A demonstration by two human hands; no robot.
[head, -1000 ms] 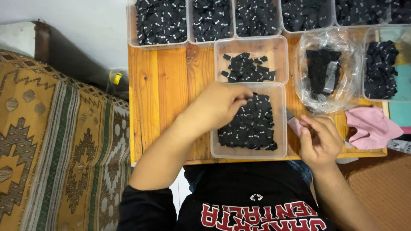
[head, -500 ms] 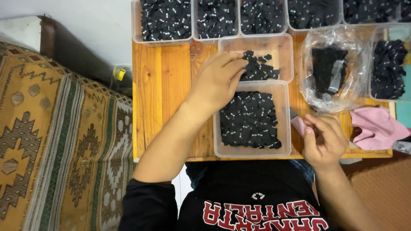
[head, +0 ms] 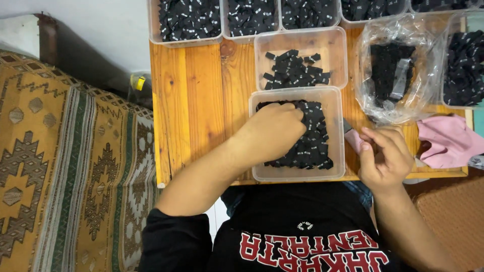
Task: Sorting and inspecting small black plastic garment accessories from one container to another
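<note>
here, from the head view, the left hand (head: 272, 130) curls down into the near tub (head: 298, 174), fingers bunched on the black labels (head: 312, 146) right beneath it, while the right hand (head: 385, 156), beside the tub, pinches something small.

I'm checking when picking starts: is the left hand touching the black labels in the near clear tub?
Touching. The head view shows the left hand down inside the near tub, fingers pressed onto the pile of black labels, with no gap visible.
</note>
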